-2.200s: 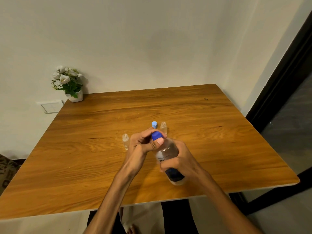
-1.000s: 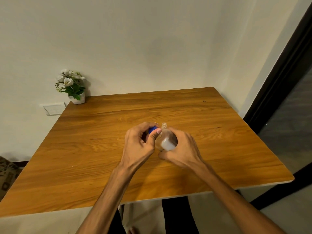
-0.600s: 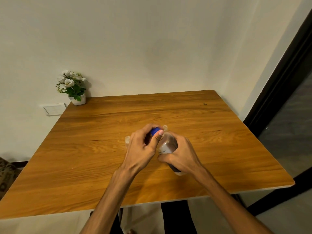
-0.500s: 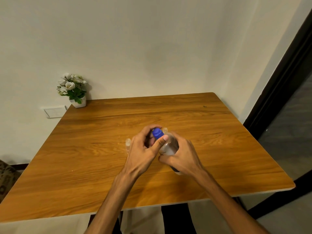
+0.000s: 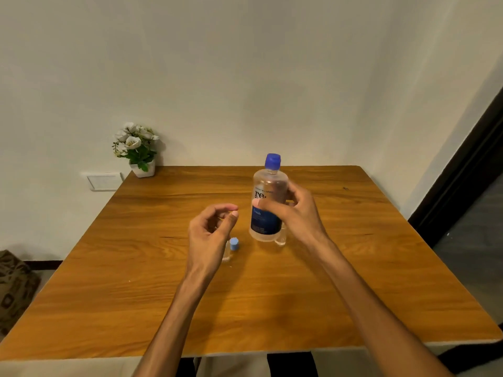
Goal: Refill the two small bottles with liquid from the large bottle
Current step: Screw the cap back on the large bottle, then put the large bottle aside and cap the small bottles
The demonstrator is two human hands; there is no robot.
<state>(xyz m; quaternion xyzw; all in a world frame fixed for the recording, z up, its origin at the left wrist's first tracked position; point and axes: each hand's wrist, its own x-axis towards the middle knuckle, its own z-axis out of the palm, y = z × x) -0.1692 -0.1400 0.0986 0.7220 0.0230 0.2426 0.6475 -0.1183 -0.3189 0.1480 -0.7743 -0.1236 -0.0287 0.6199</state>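
The large clear bottle [image 5: 268, 202], with a dark blue label and a blue cap on, stands upright in the middle of the wooden table [image 5: 136, 295]. My right hand [image 5: 296, 213] grips its body from the right. My left hand [image 5: 209, 232] hovers to its left with loosely curled fingers and nothing in them. A small clear bottle [image 5: 226, 254] peeks out just right of my left hand, with a light blue cap [image 5: 234, 244] beside it. The second small clear bottle [image 5: 281, 238] stands by the large bottle's base, partly hidden under my right wrist.
A small white pot of white flowers [image 5: 137, 151] sits at the table's far left corner against the wall. A wall switch plate [image 5: 104, 181] is left of it. A dark door frame [image 5: 462, 170] runs along the right side.
My left hand has let go of the large bottle's cap and dropped to the left. My right hand has brought the bottle from tilted to upright, farther out on the table.
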